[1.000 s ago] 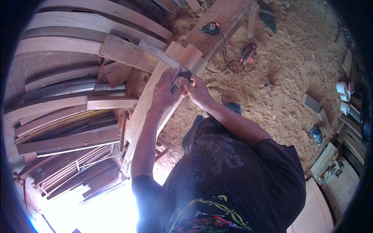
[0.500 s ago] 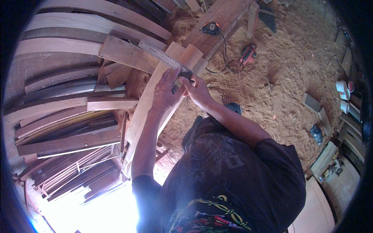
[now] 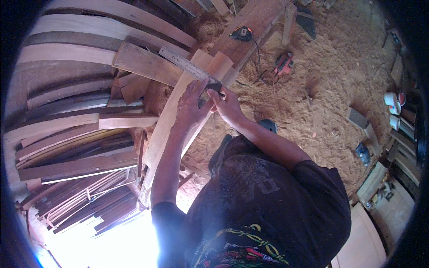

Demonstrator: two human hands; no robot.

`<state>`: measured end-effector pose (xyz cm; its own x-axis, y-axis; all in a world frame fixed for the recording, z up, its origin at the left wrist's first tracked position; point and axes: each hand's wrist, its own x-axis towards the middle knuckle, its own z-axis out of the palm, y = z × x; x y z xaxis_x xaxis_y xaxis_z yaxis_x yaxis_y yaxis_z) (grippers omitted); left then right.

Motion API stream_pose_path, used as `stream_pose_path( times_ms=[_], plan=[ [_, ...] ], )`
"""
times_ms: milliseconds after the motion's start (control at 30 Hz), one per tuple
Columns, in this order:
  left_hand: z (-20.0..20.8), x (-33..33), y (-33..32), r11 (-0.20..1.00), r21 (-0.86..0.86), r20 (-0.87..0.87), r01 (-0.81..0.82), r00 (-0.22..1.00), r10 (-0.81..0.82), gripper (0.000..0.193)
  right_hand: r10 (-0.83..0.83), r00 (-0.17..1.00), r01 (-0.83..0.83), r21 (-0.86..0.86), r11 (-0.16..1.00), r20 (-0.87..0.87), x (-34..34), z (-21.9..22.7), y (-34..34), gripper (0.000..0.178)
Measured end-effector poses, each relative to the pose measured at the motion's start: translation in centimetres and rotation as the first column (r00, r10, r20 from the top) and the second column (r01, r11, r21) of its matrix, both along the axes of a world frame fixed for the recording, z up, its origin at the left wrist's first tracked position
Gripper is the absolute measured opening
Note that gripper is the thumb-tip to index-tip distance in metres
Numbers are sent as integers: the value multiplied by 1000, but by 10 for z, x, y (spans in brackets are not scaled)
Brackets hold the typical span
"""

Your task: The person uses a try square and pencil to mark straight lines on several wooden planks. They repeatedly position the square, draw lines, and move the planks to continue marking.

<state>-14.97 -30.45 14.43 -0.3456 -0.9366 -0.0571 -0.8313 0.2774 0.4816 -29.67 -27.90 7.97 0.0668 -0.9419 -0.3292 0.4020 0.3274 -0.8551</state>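
A try square (image 3: 184, 62) with a metal ruler blade lies across a long pale wooden board (image 3: 163, 129). My left hand (image 3: 193, 105) holds the square near its dark stock (image 3: 214, 85), thumb and fingers around it, against the board's edge. Close beside it, my right hand (image 3: 229, 106) is closed in a pinch on a thin dark pencil-like stick (image 3: 222, 94), at the stock end of the square. The tip of that stick is hidden by the fingers.
Under the board runs a thick reddish beam (image 3: 250, 18), bearing a black and orange corded tool (image 3: 241, 33). A red power tool (image 3: 284, 64) sits on the sawdust-covered floor (image 3: 321, 102). Stacked planks (image 3: 67, 53) fill the left side. White containers (image 3: 392, 102) stand far right.
The view has shifted very slightly. Both hands and the square keep the same position on the board.
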Motion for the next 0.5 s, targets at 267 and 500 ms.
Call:
stream_pose_path(
  times_ms=[267,500],
  plan=[
    [-6,2,-1,1000,-30,67,5,998,-3,73,50,997,-49,23,999,-59,-4,-1,-2,33],
    [-12,2,1,997,-78,122,8,992,2,72,-133,984,96,-280,955,-116,-60,7,-11,32]
  ],
)
